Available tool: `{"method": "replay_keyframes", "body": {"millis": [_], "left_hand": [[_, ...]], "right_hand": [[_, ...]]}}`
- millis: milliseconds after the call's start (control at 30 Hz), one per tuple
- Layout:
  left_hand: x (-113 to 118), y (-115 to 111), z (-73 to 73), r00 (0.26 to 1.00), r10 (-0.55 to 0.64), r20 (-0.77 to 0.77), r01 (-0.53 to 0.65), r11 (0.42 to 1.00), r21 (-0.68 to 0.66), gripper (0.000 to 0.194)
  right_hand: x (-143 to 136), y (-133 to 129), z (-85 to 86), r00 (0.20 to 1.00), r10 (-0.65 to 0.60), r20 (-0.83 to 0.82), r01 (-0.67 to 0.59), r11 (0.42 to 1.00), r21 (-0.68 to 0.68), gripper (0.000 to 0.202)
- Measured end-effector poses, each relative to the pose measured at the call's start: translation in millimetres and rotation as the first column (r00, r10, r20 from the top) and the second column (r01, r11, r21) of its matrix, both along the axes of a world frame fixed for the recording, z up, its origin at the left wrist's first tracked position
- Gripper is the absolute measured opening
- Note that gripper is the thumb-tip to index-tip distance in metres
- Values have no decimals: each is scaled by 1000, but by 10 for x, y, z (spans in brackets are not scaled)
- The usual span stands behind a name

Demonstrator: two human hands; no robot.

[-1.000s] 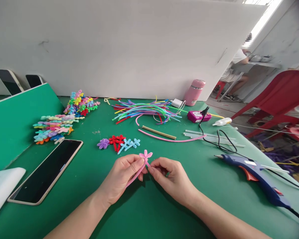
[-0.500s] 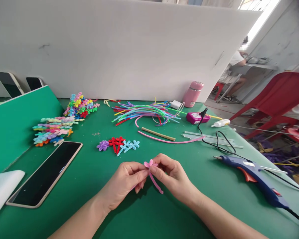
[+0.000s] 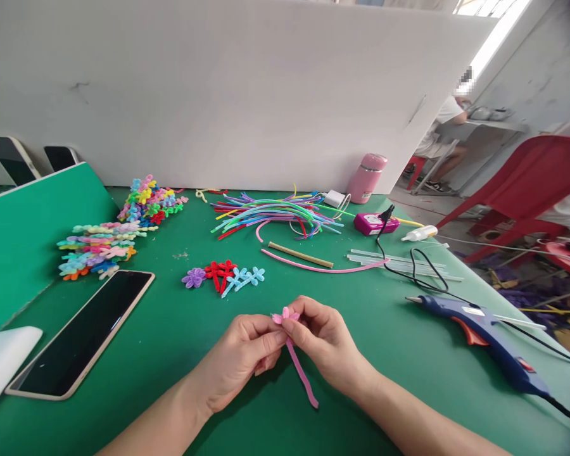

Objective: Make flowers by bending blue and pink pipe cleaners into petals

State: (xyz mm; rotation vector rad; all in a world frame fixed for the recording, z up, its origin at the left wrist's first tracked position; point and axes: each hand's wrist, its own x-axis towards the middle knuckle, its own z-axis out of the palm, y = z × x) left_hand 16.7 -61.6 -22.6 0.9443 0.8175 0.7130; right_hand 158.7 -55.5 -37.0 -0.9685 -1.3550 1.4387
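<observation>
Swinging lower since before, pink pipe cleaner [image 3: 300, 370] between both hands' fingers [image 3: 285, 329].

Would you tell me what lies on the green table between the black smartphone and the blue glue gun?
In the head view, both hands pinch a pink pipe-cleaner flower there.

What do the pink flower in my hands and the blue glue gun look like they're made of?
Pink flower: seemingly fuzzy pipe cleaner, matte and soft, its bendy stem hanging between the left hand and right hand. Glue gun: likely hard plastic, smooth and slightly glossy, with an orange trigger.
</observation>
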Motion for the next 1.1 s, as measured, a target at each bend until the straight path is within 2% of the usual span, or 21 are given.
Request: {"method": "replay_keyframes", "body": {"millis": [167, 267, 400, 633, 800, 867, 967, 1100], "left_hand": [[8, -9, -28, 998, 23, 62, -19, 998, -59, 18], [9, -12, -30, 997, 42, 68, -38, 997, -71, 17], [5, -4, -20, 997, 31, 70, -25, 997, -79, 15], [9, -3, -17, 995, 5, 95, 6, 994, -107, 16], [12, 8, -22, 995, 55, 82, -46, 993, -105, 17], [-3, 27, -20, 990, 108, 90, -99, 990, -100, 18], [-39, 59, -19, 980, 185, 80, -178, 981, -80, 18], [-59, 77, -27, 968, 249, 42, -247, 968, -42, 19]], "right_hand": [[-11, -25, -21, 998, -52, 37, 51, 998, 24, 19], [5, -15, 5, 999, -17, 29, 17, 1000, 0, 20], [24, 11, 59, 997, 66, -41, -69, 993, -99, 22], [7, -4, 61, 999, 15, -44, -18, 999, -48, 20], [23, 28, 88, 998, 40, -55, -46, 993, -112, 21], [53, 54, 102, 999, 28, -25, -31, 992, -118, 23], [101, 72, 111, 994, -6, 108, 14, 997, -77, 27], [101, 38, 111, 966, 107, 234, -95, 994, -62, 31]]}}
